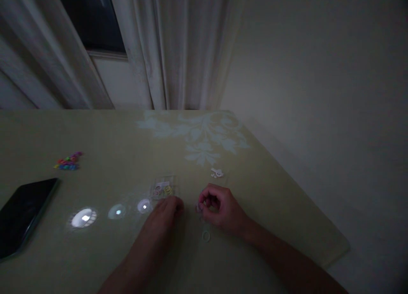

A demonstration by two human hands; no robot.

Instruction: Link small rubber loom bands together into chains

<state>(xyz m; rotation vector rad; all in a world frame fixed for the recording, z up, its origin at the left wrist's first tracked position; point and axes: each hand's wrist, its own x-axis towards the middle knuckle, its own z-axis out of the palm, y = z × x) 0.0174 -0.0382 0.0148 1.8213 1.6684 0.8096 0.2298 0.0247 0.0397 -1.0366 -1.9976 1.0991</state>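
My right hand (218, 207) is closed in a pinch just above the table, thumb and forefinger together. At its fingertips is a small pale pinkish thing (198, 207), too dim and small to name. My left hand (168, 208) is curled with its fingers pressed together at the near edge of a clear compartment box (174, 180); what those fingers hold, if anything, is hidden. Inside the box lie yellow rings (168, 190) and pinkish rings (157, 191). A pale green ring (206, 236) rests on the table below my right hand. Small white pieces (217, 173) lie beyond it.
The table (105, 260) has a pale floral pattern and shiny light reflections. At left lie a dark tablet or phone (27, 213) and a pile of small coloured pieces (68, 162). Curtains (178, 52) hang behind; a wall (318, 94) stands to the right.
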